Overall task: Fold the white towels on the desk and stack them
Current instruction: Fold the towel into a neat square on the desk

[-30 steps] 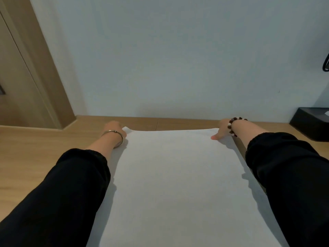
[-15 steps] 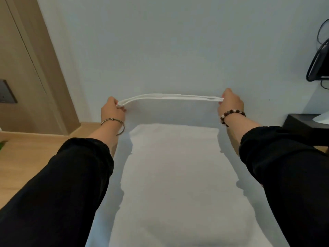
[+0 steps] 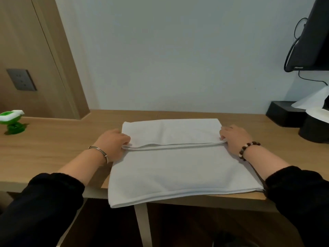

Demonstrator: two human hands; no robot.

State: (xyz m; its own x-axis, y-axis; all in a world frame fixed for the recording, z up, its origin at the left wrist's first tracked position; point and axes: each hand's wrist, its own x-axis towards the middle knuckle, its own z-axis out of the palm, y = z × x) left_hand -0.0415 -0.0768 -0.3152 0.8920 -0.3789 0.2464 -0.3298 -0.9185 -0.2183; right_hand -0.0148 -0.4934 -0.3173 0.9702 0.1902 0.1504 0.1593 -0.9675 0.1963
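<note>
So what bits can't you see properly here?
All head view.
Fingers of the left hand and right hand: partly hidden under the towel hem they grip.
Black screen: cut off by the top and right edges.
Green object: cut by the left edge, too small to identify.
Under the desk: too dark.

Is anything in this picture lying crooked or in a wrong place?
Yes, slightly. The white towel lies askew on the desk: its near left corner hangs over the desk's front edge, while its near right corner lies just on the desk. Nothing else stands out.
</note>
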